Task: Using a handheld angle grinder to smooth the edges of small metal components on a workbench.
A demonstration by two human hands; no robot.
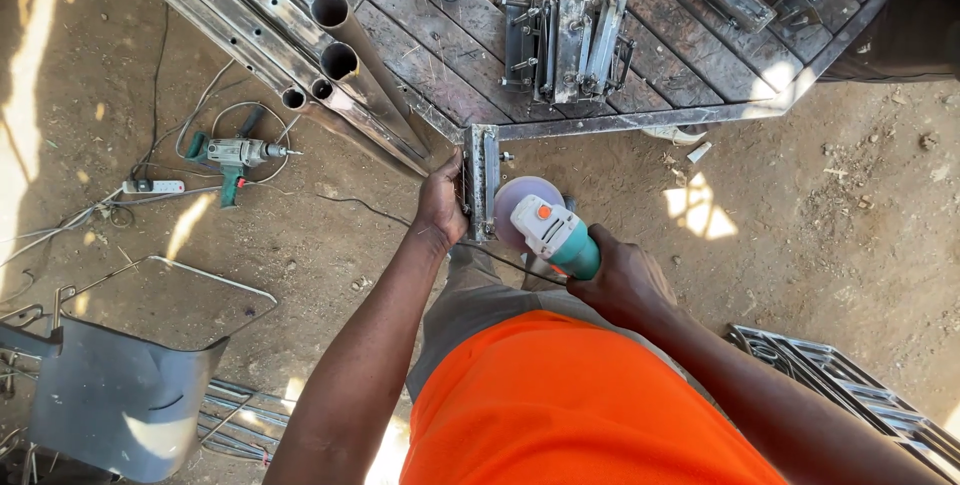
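Left hand (pixel 442 203) grips the metal bracket (pixel 481 181) at the workbench (pixel 640 121) corner, steadying it while the right hand (pixel 622 280) wraps the angle grinder (pixel 548 229).

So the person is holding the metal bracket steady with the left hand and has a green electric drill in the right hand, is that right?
Not quite. The left hand does steady the metal bracket, but the right hand holds a green angle grinder with a round disc, not a drill. The electric drill lies on the dirt ground to the left, untouched. The head view shows this.
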